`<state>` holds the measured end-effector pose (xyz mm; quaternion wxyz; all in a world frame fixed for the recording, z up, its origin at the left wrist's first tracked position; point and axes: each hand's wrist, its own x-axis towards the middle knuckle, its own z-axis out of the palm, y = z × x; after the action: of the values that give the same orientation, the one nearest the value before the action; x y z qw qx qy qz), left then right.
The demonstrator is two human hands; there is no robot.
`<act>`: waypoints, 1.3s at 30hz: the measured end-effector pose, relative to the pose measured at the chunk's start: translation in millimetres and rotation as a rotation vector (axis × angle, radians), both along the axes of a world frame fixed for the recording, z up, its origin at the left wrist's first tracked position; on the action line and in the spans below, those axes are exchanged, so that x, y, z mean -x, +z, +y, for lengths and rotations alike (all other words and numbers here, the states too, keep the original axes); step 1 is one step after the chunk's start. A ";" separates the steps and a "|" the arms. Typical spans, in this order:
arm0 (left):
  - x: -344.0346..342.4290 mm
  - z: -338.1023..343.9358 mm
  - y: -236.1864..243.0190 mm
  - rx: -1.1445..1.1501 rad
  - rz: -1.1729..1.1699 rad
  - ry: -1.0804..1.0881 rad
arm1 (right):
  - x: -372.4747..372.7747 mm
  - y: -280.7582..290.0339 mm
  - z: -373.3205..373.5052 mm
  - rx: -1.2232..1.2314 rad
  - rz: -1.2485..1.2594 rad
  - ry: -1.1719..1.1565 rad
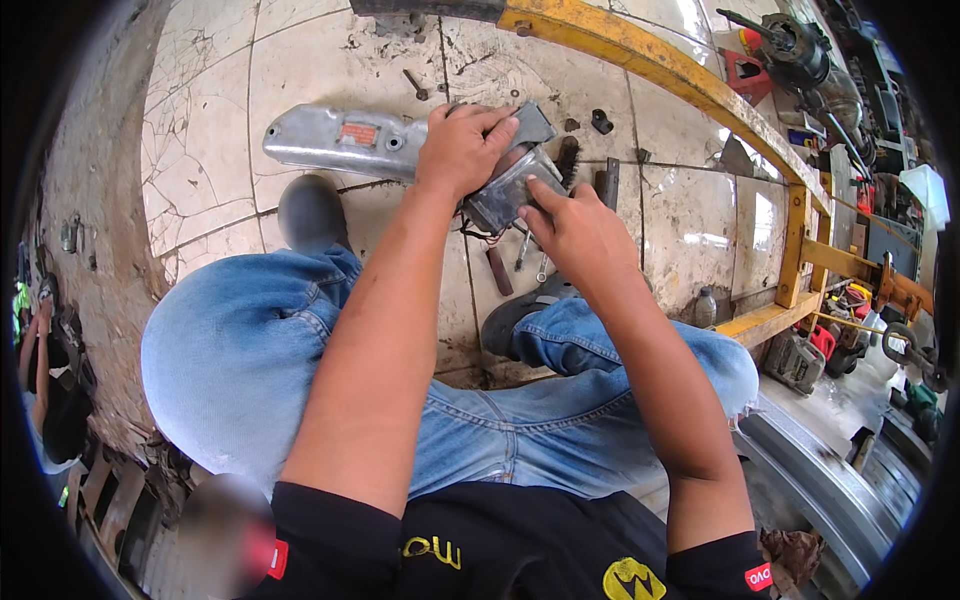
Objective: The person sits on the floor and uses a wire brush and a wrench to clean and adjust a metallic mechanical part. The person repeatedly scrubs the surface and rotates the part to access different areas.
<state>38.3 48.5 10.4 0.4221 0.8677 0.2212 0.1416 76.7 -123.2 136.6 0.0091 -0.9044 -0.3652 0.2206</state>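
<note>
**Two hands at a metal box beside an elongated cover**

The right hand lays its index finger and thumb on a grey rectangular metal box; whether it grips the box cannot be told. The left hand lies bent over the inner end of a silver metal cover, beside a flat grey piece; its grip is likewise unclear. The box lies between the person's feet, above the tiled floor. A bolt lies beyond the cover.

head-worn fisheye | above, facing down | near left hand, right hand
</note>
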 end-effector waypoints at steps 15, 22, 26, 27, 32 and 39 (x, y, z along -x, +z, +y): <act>0.7 0.9 8.7 0.022 -0.014 -0.029 | 4.7 7.9 -12.1 0.039 0.023 -0.014; 2.9 1.0 -1.2 0.010 -0.020 0.029 | 4.5 5.3 -9.6 0.017 0.016 0.003; 1.5 1.0 8.1 0.023 -0.013 -0.003 | 1.6 0.9 0.9 -0.024 -0.002 -0.031; 0.8 1.3 10.0 0.026 -0.008 -0.023 | 0.2 0.1 4.0 -0.035 -0.010 -0.038; 4.9 2.6 -2.3 0.003 -0.050 -0.011 | 8.6 6.7 -5.6 0.038 0.023 -0.023; 1.8 -1.3 2.1 -0.028 -0.014 0.043 | 7.9 1.5 -8.7 0.001 0.010 -0.037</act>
<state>36.5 47.2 12.5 0.4083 0.8675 0.2350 0.1596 68.8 -131.8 138.0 0.0147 -0.9099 -0.3482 0.2248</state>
